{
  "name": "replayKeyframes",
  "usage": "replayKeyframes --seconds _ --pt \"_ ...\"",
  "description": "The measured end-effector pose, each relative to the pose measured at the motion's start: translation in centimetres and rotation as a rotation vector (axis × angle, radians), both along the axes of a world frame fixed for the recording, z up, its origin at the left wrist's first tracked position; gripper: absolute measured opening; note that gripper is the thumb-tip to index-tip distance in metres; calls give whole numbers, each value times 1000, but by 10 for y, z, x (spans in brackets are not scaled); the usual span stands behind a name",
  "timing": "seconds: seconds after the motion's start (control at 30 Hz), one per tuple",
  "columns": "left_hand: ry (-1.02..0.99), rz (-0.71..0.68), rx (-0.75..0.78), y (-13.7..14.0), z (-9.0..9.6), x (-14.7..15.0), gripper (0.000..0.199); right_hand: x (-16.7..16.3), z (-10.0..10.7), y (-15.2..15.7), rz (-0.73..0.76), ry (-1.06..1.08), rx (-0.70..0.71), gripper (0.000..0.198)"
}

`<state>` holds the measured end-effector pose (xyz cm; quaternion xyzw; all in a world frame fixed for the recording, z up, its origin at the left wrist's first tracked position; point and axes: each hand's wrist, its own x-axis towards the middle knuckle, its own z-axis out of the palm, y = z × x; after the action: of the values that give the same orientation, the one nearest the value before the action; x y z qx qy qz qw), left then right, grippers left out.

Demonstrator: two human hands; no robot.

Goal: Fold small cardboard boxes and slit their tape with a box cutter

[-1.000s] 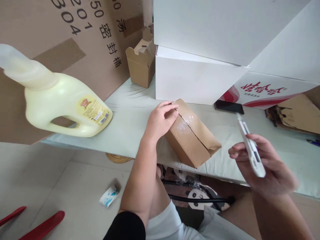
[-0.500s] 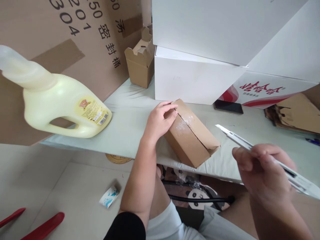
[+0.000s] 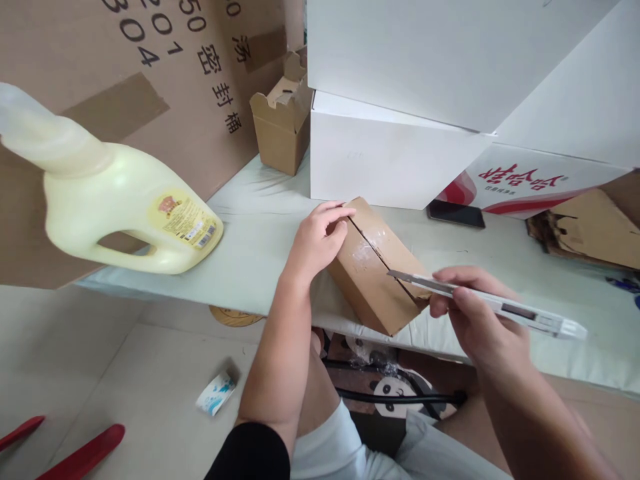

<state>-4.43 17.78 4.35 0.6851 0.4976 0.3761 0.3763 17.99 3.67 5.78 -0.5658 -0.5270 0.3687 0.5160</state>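
Note:
A small brown cardboard box [image 3: 370,280] lies slantwise near the table's front edge, a seam running along its top with shiny tape bits by it. My left hand [image 3: 320,240] grips the box's far left end, thumb and fingers bent around the corner. In my right hand [image 3: 480,313] is a white utility knife [image 3: 520,310], pinched between thumb and fingers. Its blade points left, and the tip is at the seam; whether it has entered the gap I cannot tell.
A pale yellow detergent bottle [image 3: 130,207] stands at the left. Behind are an open small carton [image 3: 280,133], stacked white boxes [image 3: 390,157] and a black phone [image 3: 456,214]. Flattened cardboard [image 3: 595,230] lies at the right. A paper cup [image 3: 216,393] is on the floor.
My right hand has moved left with the utility knife, bringing the blade from beside the box to its top seam. My left hand and the box have stayed in place.

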Motion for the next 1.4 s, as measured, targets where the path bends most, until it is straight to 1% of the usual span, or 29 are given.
replayKeyframes --seconds 0.17,0.27,0.33,0.4,0.53,0.7,0.83,0.9,0.93,1.03,1.1,1.17,1.27,1.33,1.4 --pt "0 7 5 0 -1 0 37 -4 9 15 40 78 86 28" --pt "-2 9 9 0 0 1 36 -4 12 24 52 135 116 36" --pt "0 10 9 0 0 2 35 -5 12 30 63 125 84 39" --pt "-1 11 10 1 0 2 35 -8 13 36 82 89 18 39" --pt "-6 4 17 1 -1 1 33 -21 17 49 115 0 -105 32" --pt "12 -6 18 1 0 0 24 -33 24 59 99 -75 -135 25" --pt "18 -14 8 0 1 1 23 -31 20 58 123 -96 -132 24" --pt "21 -12 13 0 1 2 22 -29 15 58 114 -90 -99 26" --pt "22 -11 17 0 1 2 21 -27 12 59 87 -90 -58 28" --pt "24 -10 30 0 1 1 19 -19 2 62 -80 -87 129 35" --pt "17 -10 44 0 0 0 18 -10 -7 63 -195 -51 200 37" --pt "3 -10 55 0 -1 -1 17 0 -20 61 -271 6 178 37" --pt "-12 -9 60 1 -2 -1 16 15 -47 48 -314 71 91 37" --pt "-13 -1 60 1 -3 0 16 23 -66 33 -297 103 58 37" --pt "-11 7 62 1 -4 1 15 26 -83 18 -236 128 80 38"
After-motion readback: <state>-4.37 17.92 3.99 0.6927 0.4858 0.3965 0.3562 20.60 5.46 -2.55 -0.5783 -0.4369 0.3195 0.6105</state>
